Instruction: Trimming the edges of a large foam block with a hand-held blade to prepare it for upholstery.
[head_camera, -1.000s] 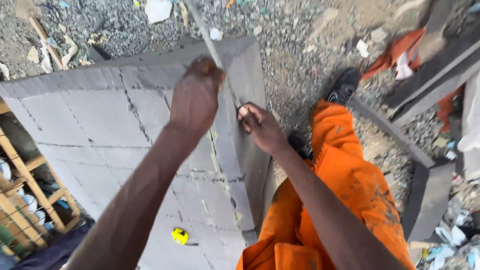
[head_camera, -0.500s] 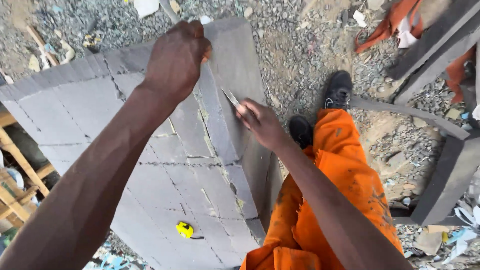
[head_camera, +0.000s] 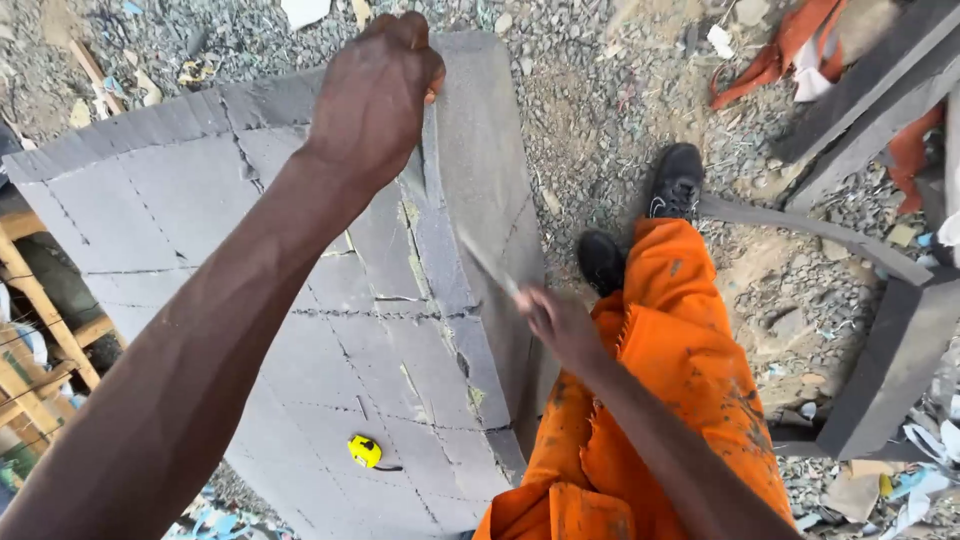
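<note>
A large grey foam slab with scored grid lines leans in front of me. My left hand grips its top edge near the right corner. My right hand is shut on a thin knife, whose blade lies in a ragged cut running down the slab close to its right edge. The narrow strip right of the cut is still attached to the slab. A small yellow tape measure rests on the lower part of the slab.
I stand on gravel in orange trousers and black shoes. Grey foam offcuts and a long curved strip lie to the right, with orange cloth beyond. A wooden frame stands at left.
My right hand has drawn the knife down the cut, from near the slab's top to about mid height. My left hand has shifted up to the slab's top edge.
</note>
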